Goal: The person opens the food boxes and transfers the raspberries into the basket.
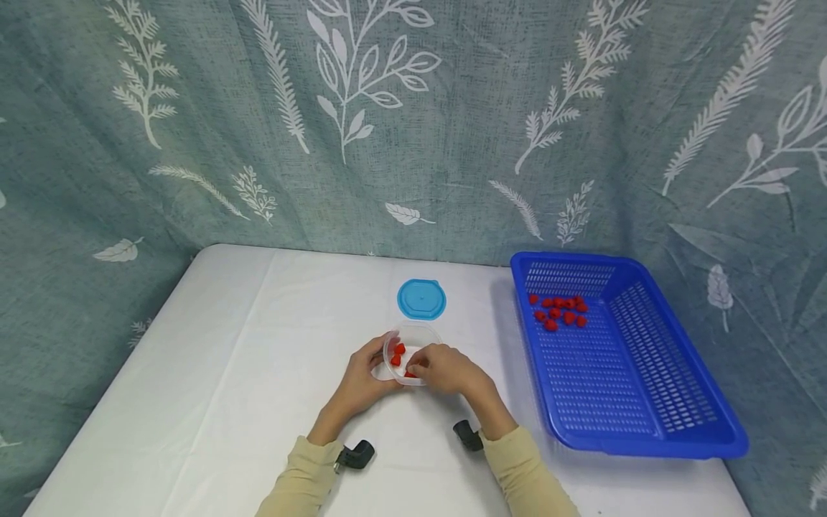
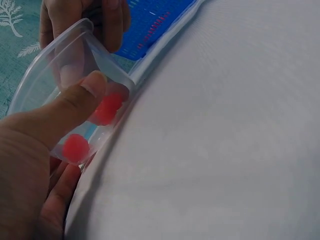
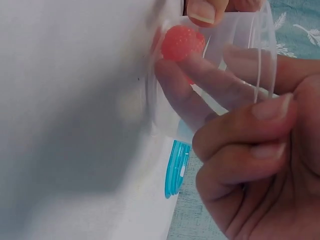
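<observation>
My left hand (image 1: 364, 379) grips a clear round plastic container (image 1: 418, 334) from its left side, thumb pressed along the wall in the left wrist view. Inside lie a few red raspberries (image 1: 400, 349). My right hand (image 1: 446, 368) reaches in over the rim. In the right wrist view its two extended fingers (image 3: 175, 90) meet a raspberry (image 3: 182, 42) near the container's base, while the thumb stands apart from that berry and the other fingers are folded. A blue lid (image 1: 421, 299) lies just behind the container.
A large blue plastic basket (image 1: 601, 388) stands on the right of the white-covered table (image 1: 258, 373), with several raspberries (image 1: 555, 314) toward its back left. A patterned green curtain (image 1: 452, 201) hangs behind the table. Dark wrist-worn devices (image 1: 357, 455) sit by the sleeves.
</observation>
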Tool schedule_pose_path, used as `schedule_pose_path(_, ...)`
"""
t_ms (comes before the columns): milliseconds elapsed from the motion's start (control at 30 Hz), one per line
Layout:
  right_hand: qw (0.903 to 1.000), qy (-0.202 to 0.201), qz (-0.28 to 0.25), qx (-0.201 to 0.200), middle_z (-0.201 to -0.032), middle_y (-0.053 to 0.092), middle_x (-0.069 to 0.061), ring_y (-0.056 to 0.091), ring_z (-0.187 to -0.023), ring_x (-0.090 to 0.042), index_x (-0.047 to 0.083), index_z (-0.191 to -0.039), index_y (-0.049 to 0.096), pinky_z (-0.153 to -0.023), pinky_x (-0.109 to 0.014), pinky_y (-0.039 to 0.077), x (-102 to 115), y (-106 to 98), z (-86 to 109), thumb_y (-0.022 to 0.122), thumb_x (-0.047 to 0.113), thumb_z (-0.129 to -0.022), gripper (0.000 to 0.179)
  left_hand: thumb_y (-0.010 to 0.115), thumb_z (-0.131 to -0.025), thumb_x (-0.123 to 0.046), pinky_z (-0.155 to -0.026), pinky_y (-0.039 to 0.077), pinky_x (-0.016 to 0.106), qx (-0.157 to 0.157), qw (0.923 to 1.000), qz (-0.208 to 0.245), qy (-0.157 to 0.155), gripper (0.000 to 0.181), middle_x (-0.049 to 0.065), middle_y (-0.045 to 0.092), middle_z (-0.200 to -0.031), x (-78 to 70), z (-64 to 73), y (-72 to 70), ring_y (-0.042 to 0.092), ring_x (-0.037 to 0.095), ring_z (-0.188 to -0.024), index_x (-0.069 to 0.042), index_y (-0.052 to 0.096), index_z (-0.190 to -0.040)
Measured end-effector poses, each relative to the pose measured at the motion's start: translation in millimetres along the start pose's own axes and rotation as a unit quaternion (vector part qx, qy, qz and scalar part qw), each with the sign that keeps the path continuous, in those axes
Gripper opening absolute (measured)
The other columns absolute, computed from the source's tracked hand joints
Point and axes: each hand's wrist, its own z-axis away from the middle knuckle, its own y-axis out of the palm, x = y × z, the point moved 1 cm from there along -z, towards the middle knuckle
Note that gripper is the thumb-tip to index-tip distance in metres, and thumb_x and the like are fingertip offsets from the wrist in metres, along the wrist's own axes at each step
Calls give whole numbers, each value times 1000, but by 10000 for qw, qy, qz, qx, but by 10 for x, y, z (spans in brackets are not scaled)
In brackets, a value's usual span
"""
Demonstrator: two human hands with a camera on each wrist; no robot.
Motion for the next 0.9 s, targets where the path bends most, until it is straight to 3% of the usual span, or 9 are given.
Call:
schedule_pose_path(200,9976,-149,-674,19,-83,64,0,54,-65,-13,8,-95,70,-53,-24,47,-32,-17,-19,69,15,-96,7,92,-71,-6,-110,49,36,64,9999,-102,-84,86,14,58,-143,-9,-4,-3,54,30,-136,-5,51,-147)
schedule_pose_path(333,9937,-320,-1066,-99,-82,63,0,53,-63,-13,6,-89,68,-50,-24,46,-57,-7,-41,74,13,-93,9,93,-72,-8,-111,48,33,113,9996,-176,-168,88,13,57,-145,-4,-10,-11,53,28,-136,-5,50,-148)
schedule_pose_path(467,9894,-280,-1414,-169,-83,64,-2,52,-68,-13,4,-87,68,-52,-23,46,-63,-2,-62,75,8,-90,9,93,-71,-9,-111,48,34,107,9997,-163,-174,88,13,58,-143,-3,-12,-12,54,28,-135,-5,50,-148)
schedule_pose_path(600,9872,-191,-1577,-143,-89,67,-5,52,-69,-14,2,-95,72,-55,-23,46,-60,-3,-50,72,5,-92,5,94,-70,-9,-110,48,34,108,9997,-142,-184,89,13,58,-143,-9,-11,-7,55,28,-134,-6,50,-148)
schedule_pose_path(767,9909,-155,-1315,-221,-100,72,-5,56,-83,-16,5,-99,77,-68,-26,49,-76,2,-20,69,10,-95,10,92,-72,-7,-109,49,33,113,9998,-123,-68,86,15,59,-142,-19,-5,-2,55,31,-133,-2,50,-147)
schedule_pose_path(900,9936,-344,-1015,-361,-96,71,-1,58,-88,-14,6,-99,76,-77,-30,52,-92,21,-16,67,16,-98,14,91,-73,-6,-109,49,34,105,9998,-175,15,84,16,59,-141,-19,-6,-1,55,33,-133,-1,50,-146)
